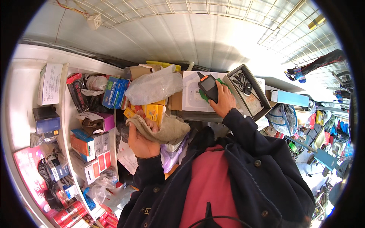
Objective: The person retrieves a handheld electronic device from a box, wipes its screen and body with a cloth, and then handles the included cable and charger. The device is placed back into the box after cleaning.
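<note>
My left hand [141, 143] is closed on a greyish-beige cloth [167, 130], thumb and fingers pinching its left end while the rest hangs to the right. Under my right hand [225, 99] is a black handheld device [208, 87] with a small screen, a stubby antenna and an orange patch at its top. The fingers of that hand lie along the device's right side, gripping it over a white box [192, 93]. Something green [202, 95] shows around the device, partly hidden. Yellow boxes [155, 112] sit just beyond the cloth.
An open box [259, 108] with a coiled black cable [242, 81] stands right of the device. Bubble wrap [156, 86] lies behind the cloth. White shelves [65, 114] packed with boxes rise at left. A wire grid [182, 8] runs overhead; bags and tools crowd the right.
</note>
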Motion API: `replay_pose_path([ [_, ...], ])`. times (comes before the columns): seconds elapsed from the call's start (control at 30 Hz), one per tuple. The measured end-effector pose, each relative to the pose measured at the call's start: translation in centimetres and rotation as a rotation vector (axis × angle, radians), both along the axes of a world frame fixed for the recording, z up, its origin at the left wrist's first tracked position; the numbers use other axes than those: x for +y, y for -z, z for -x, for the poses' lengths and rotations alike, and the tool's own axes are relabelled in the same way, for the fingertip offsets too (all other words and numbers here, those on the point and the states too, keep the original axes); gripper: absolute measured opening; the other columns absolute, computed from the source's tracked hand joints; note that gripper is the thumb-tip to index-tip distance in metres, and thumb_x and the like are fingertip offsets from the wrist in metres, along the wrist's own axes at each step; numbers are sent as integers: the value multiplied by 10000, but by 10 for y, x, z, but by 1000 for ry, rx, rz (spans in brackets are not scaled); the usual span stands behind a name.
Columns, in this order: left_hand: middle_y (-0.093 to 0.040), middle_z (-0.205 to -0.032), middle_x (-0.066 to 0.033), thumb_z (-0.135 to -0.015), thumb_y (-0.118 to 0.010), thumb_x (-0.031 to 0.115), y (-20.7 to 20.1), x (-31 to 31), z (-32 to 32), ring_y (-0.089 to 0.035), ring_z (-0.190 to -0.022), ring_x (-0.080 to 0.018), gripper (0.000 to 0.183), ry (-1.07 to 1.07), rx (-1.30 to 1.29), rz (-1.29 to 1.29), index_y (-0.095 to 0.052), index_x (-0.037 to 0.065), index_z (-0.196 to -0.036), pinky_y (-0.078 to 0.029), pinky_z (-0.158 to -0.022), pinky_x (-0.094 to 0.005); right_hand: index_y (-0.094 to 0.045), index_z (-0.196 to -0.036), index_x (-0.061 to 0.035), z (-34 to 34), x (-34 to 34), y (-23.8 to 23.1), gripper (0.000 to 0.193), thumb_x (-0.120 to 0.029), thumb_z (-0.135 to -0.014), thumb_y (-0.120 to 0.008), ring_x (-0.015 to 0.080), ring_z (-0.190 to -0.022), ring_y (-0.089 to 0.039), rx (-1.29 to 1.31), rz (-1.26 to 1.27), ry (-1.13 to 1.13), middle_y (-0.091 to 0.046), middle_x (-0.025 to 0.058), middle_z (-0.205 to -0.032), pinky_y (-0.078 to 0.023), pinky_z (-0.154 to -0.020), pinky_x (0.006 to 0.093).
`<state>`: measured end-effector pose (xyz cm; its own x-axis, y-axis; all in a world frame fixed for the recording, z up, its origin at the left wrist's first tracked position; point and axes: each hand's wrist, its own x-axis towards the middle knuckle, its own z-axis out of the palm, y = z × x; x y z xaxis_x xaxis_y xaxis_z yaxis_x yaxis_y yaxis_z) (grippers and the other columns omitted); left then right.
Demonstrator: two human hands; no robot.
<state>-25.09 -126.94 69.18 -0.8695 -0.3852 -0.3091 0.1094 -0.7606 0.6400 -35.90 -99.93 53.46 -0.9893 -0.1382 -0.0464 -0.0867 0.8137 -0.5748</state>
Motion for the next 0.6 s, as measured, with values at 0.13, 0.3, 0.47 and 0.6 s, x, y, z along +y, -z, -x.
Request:
replay_pose_path([
  [0.13,-580,-913,-87,-1088,-429,417,10,-6,6,-533,-796,-215,481,72,-34,-14,-507,31,-1364,-427,-713,-347,-360,-1545,-93,-1,0,5,880,-293,-793,-772,414,-1283,-514,30,-39,-12,-512,219,-1396,-449,-1053,503],
  [0.3,-576,-909,-92,-1077,-446,438,9,-5,13,-531,-773,-223,507,124,-33,38,-514,23,-1361,-428,-728,-362,-340,-1554,-91,-9,-23,-17,915,-314,-783,-780,423,-1219,-558,-42,153,-85,-541,243,-1342,-485,-998,490],
  [0.47,-572,-893,-95,-1075,-449,428,2,-1,21,-531,-769,-232,496,143,-89,25,-518,18,-1345,-429,-723,-362,-306,-1555,-90,-25,-67,-16,962,-354,-771,-798,452,-1142,-599,-249,359,-37,-558,255,-1251,-518,-936,506],
  [0.6,-626,-1230,-95,-1096,-452,311,-3,2,15,-496,-815,-185,375,183,37,18,-539,16,-1311,-446,-714,-324,-314,-1553,-98,-26,-68,2,967,-316,-754,-813,424,-1165,-576,-164,181,-52,-527,224,-1251,-538,-886,499],
])
